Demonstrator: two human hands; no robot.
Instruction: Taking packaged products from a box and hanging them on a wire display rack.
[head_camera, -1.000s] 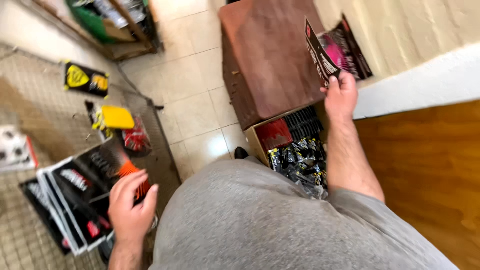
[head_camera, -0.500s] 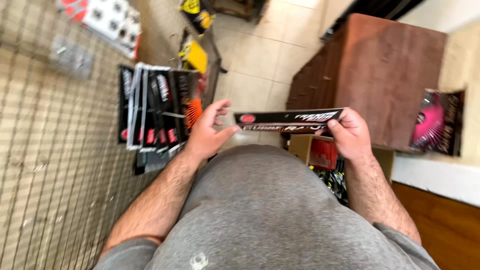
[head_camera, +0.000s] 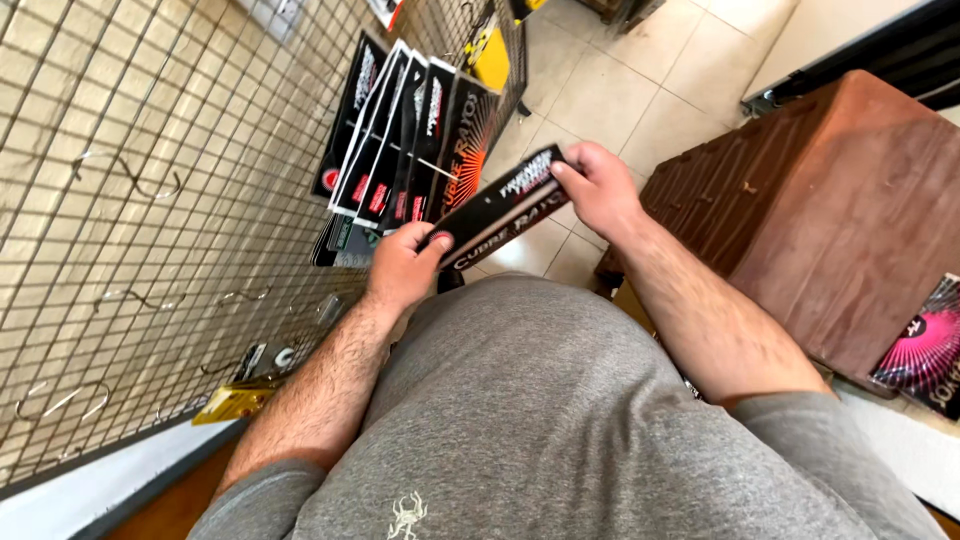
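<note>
Both hands grasp one flat black pack (head_camera: 500, 208) — left hand (head_camera: 400, 265) pinching its lower end, right hand (head_camera: 598, 185) its upper — angled toward the packs (head_camera: 410, 135) hanging on the wire grid (head_camera: 150, 200).

Both hands grip a flat black package (head_camera: 503, 208): the left hand (head_camera: 400, 268) at its lower end, the right hand (head_camera: 598, 186) at its upper end. Similar black packages (head_camera: 405, 135) hang on a wire grid (head_camera: 150, 200) just beside it, and a brown wooden cabinet (head_camera: 830, 210) stands to the right
</note>
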